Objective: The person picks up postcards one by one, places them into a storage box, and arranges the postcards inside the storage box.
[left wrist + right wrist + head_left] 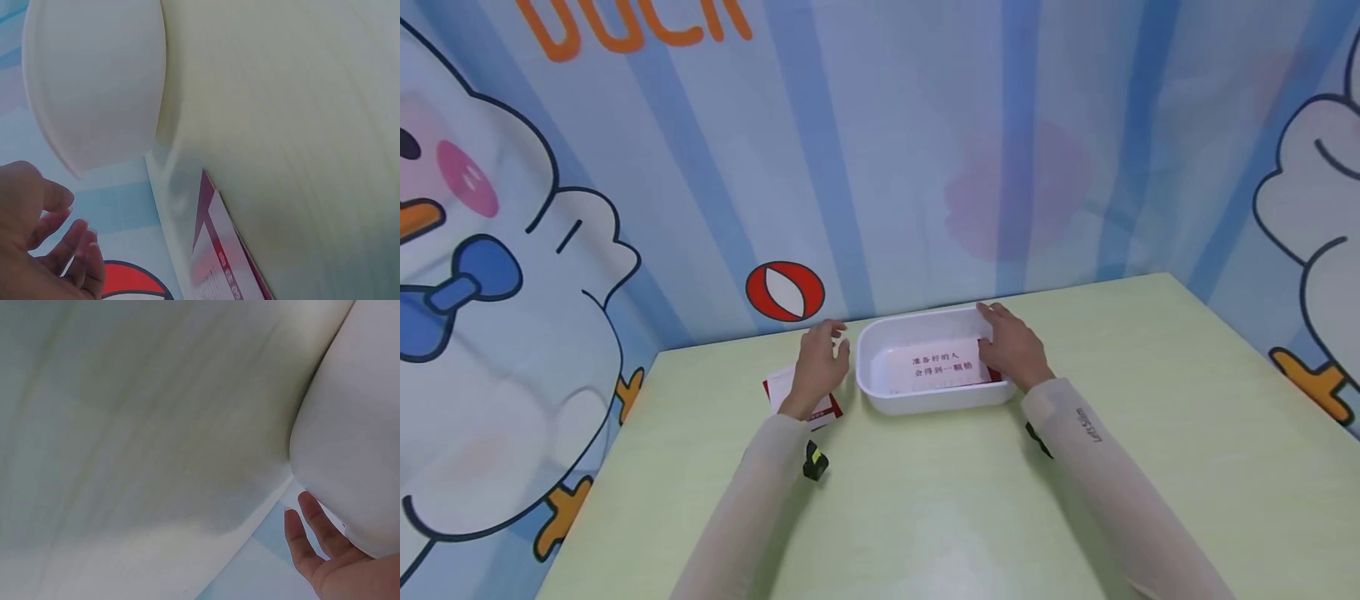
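Observation:
A white plastic tub (936, 405) stands near the back of the table. Inside it lies a white printed card (917, 377) with red Chinese writing and a dark red end. My right hand (1017, 346) grips the tub's right end, its thumb inside over the card's red end. In the right wrist view its fingers (306, 547) lie along the outer wall. My left hand (817, 367) is held left of the tub with loosely bent fingers and nothing in them. Below it, red-and-white printed cards (781, 385) lie on the table, partly hidden by the hand.
The pale green table (940, 500) meets a blue striped cloth backdrop (895, 167) right behind the tub. Cartoon ducks (512, 350) are printed on the cloth at both sides. A black strap piece (815, 461) shows at the left wrist.

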Tool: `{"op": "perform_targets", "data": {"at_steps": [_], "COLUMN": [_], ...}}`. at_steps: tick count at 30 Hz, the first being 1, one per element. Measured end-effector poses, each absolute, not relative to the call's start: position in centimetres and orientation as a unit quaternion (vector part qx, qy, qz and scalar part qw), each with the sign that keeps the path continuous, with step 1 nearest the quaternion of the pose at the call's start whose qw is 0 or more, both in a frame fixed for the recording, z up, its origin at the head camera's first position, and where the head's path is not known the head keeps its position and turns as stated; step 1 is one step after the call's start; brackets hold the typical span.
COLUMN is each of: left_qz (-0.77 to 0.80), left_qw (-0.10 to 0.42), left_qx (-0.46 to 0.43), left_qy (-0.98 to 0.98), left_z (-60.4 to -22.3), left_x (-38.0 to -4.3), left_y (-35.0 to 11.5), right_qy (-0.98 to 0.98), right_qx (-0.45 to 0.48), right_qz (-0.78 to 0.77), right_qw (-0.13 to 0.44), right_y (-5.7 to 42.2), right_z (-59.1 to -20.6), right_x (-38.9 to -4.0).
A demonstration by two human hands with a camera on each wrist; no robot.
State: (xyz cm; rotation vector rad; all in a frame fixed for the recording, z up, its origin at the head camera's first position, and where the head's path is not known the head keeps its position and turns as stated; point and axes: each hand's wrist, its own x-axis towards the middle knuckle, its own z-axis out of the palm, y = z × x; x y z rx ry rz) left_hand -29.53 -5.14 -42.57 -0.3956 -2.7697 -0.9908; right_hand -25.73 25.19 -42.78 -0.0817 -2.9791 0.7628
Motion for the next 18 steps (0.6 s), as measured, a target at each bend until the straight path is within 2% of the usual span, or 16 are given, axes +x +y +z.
{"op": "perform_targets", "data": {"at_steps": [18], "left_qz": [-0.284], "left_qw": [0.022], "left_qx": [-0.067], "left_qy": [-0.956], "left_z": [-42.8], "left_x": [-30.3], "left_y": [-8.4], "right_qy": [-0.967], "right_qx": [-0.041], "right_qz": [0.249], "right_qw": [0.026], "right_y": [24.9], "right_z": [-42.8], "right_x": [-25.9]}}
